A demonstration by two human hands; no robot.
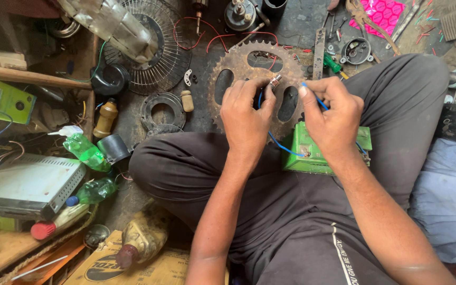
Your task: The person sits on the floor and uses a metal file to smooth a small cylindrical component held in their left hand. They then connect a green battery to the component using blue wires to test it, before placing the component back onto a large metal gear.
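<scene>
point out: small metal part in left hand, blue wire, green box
small metal part [275, 81], head view, on its shiny tip above the left hand's fingers.
blue wire [279, 142], head view, on the loop between the wrists.
green box [303, 150], head view, on its top left face.

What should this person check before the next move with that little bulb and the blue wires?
1. Small bulb gripped in left hand fingertips: ok.
2. Blue wire end pinched in right hand: ok.
3. Wire end touching the bulb: not ok, a gap shows between them.
4. Second blue wire from the left hand reaches the green battery: ok.
5. Battery steady on the lap: ok.
6. Bulb lit: cannot tell.
</scene>
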